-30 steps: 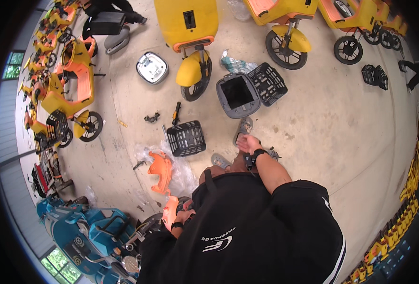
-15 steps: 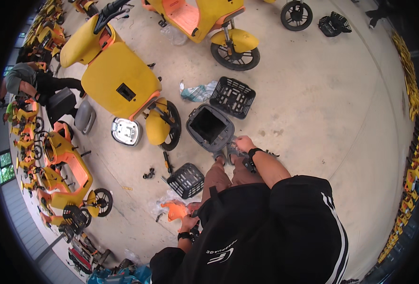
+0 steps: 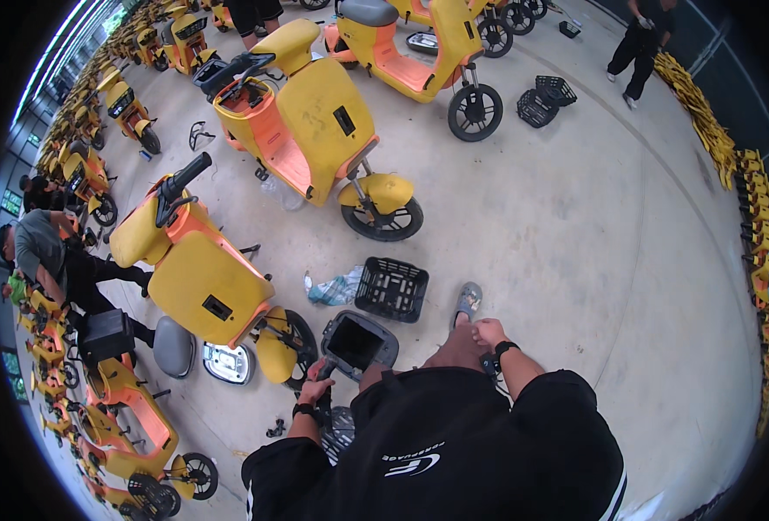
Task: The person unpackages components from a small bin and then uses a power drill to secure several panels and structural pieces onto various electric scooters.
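Note:
My left hand [image 3: 312, 391] grips a red and black tool [image 3: 320, 371], too small to identify surely, beside a grey open box [image 3: 358, 339] with a dark interior. My right hand [image 3: 488, 333] is closed by my thigh above my grey sandal [image 3: 468, 304]; whether it holds anything I cannot make out. A black slatted basket [image 3: 391, 288] and crumpled teal plastic [image 3: 334, 289] lie just past the box. Beside them stands a yellow scooter [image 3: 202, 286], with a grey seat [image 3: 175, 346] and a silver-lined box [image 3: 228, 364] on the floor.
More yellow scooters [image 3: 419, 52] stand ahead and along the left. A person in a grey shirt [image 3: 41, 252] bends at a dark box [image 3: 106, 334] on the left. Another person [image 3: 640, 43] walks at upper right, near stacked baskets [image 3: 545, 100] and piled yellow parts [image 3: 697, 117] along the wall.
My view has swung up and forward, showing more scooters and the walking person. My right foot has stepped forward. My left hand has come forward with the tool, away from the orange panel.

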`<state>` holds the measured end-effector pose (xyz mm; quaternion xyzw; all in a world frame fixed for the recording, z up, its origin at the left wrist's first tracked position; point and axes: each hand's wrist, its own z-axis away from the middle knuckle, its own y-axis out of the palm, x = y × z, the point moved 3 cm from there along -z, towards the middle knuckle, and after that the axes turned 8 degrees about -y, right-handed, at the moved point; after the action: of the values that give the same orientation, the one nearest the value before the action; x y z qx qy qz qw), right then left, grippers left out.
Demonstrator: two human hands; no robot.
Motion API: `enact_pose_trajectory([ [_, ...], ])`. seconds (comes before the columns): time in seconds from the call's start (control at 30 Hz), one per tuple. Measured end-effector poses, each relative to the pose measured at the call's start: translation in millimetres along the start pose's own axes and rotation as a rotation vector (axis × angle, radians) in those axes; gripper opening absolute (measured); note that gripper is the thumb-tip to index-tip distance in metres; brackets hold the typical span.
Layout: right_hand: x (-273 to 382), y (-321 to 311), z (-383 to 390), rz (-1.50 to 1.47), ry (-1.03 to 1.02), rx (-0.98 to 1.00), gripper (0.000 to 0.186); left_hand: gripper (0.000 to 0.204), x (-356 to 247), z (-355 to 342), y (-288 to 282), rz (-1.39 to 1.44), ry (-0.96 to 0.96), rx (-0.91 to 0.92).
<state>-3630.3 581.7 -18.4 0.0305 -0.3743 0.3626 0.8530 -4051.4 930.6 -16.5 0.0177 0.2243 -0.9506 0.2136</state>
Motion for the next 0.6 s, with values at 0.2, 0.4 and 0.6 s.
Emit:
enact_pose_trajectory([
  [0.2,-25,-119,-69,-0.01,0.175,-0.025,0.022,0.036,-145,60,78,0.141,-0.01,0.094],
  [0.4,3,-228,-110,-0.003,0.264,0.069,0.028,0.055,-238,94,145,-0.256,0.12,-0.016],
  [0.6,81,-287,-180,0.094,0.169,-0.068,0.03,0.048,-275,119,182,-0.291,0.129,-0.068],
])
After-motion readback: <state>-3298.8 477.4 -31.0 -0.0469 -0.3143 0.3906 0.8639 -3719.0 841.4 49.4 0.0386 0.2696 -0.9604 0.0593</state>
